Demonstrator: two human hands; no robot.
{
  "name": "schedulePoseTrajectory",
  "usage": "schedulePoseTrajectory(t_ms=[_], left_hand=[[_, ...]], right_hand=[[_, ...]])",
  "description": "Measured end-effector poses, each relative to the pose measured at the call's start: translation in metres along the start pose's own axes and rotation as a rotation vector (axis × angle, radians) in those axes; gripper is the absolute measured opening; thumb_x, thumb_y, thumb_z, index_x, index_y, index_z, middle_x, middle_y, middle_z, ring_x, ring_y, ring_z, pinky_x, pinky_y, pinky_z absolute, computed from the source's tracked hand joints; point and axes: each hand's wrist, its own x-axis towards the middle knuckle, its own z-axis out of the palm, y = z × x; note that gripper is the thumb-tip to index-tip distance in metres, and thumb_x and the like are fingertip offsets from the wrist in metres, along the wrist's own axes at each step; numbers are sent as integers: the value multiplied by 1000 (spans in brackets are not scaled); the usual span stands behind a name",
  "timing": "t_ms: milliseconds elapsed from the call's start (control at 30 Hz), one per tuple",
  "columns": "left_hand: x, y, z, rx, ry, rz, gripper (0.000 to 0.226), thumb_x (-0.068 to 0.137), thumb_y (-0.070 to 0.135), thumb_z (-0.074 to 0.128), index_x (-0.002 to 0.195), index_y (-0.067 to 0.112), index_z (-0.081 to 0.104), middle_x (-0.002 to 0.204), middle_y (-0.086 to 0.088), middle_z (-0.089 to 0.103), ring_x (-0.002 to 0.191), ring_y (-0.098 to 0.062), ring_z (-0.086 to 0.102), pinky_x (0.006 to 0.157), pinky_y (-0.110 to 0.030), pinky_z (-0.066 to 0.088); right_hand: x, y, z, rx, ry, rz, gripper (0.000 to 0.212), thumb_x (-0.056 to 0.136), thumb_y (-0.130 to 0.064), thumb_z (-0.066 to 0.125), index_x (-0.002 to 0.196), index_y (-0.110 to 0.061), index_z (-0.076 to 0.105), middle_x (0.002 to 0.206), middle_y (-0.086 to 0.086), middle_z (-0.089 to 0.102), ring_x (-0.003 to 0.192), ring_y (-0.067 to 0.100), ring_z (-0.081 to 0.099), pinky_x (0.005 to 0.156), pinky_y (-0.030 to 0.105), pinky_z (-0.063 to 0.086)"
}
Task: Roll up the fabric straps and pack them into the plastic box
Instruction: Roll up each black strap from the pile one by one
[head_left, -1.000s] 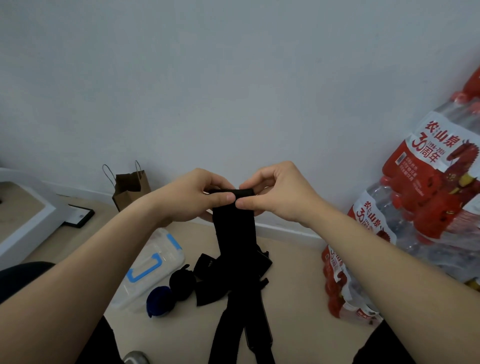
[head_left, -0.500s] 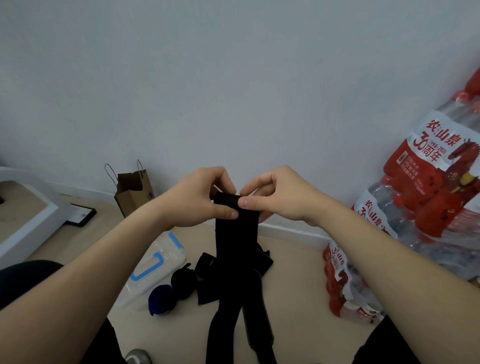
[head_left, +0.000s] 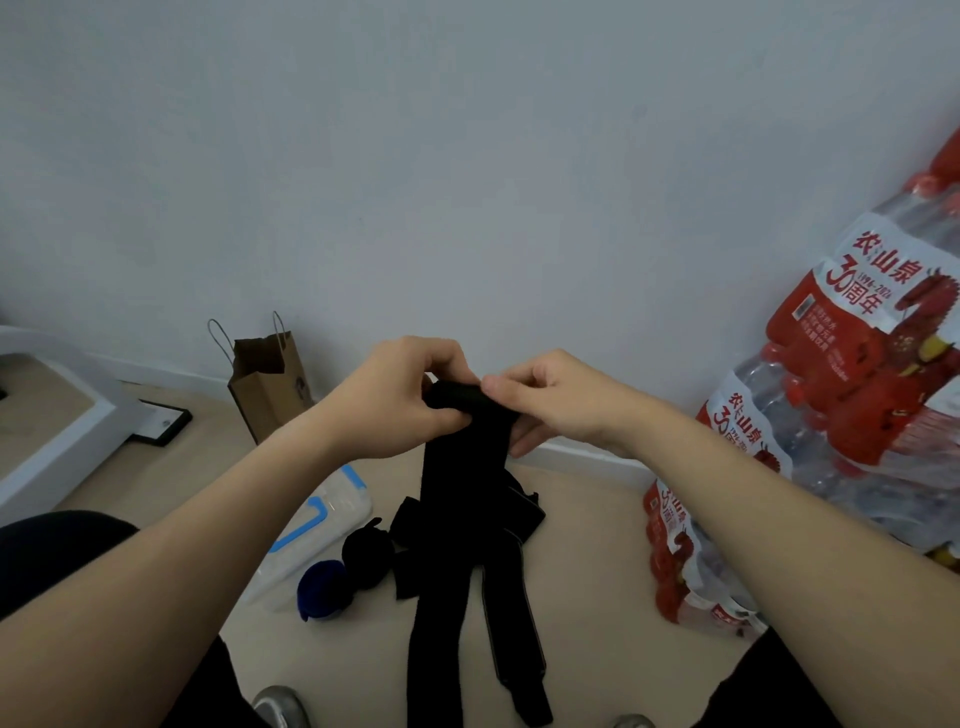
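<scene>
Your left hand (head_left: 400, 402) and right hand (head_left: 563, 402) are bare, and your forearms (head_left: 171, 551) are bare right to the frame edge. Black legwear covers your left leg (head_left: 57, 561) and right leg (head_left: 779, 686). Two grey rounded shoe toes (head_left: 280, 704) show at the bottom edge.

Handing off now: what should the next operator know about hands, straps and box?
Left hand and right hand both pinch the rolled top end of a black strap; most of it hangs unrolled.
Plastic box lies on the floor at left. A blue roll and a black roll sit beside it, not inside.
To do: finish this roll, roll the loose straps on the floor, pack everything.
</scene>
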Motion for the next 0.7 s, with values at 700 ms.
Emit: schedulePoseTrajectory(t_ms=[700], left_hand=[[-3,3,-5,-391,-68,-258,23,96,11,80,115,15,69,115,-11,75,94,-26,80,73,-37,66]], right_hand=[[-3,-7,1,205,155,-70,22,100,-22,78,114,-6,79,99,16,83,88,29,81,76,38,66]])
